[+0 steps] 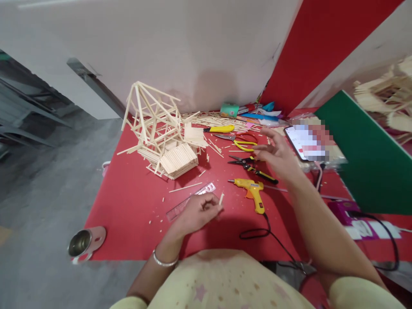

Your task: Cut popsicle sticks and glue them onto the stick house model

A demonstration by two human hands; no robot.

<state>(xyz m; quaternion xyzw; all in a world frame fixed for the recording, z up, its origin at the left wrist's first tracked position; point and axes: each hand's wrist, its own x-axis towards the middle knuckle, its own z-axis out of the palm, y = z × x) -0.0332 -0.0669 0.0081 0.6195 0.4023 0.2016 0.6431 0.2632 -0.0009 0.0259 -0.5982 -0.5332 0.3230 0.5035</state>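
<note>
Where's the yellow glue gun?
In the head view, the yellow plastic glue gun lies right of centre on the red table, just below the black-and-yellow hand tool.

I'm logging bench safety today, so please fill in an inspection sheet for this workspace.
Surface: red tabletop, dotted with wood scraps.
Job's things: stick model at back left; glue gun lying flat, nozzle leftward; ruler partly under the left hand.
Clutter: scissors, black-and-yellow cutters, phone, mug at the front left edge.
Hands: left hand holds a short stick; right hand beside the scissors, contact unclear.
Cables: glue gun's black cord loops toward the front edge.
Surroundings: pale wall behind, green board at right.
</note>
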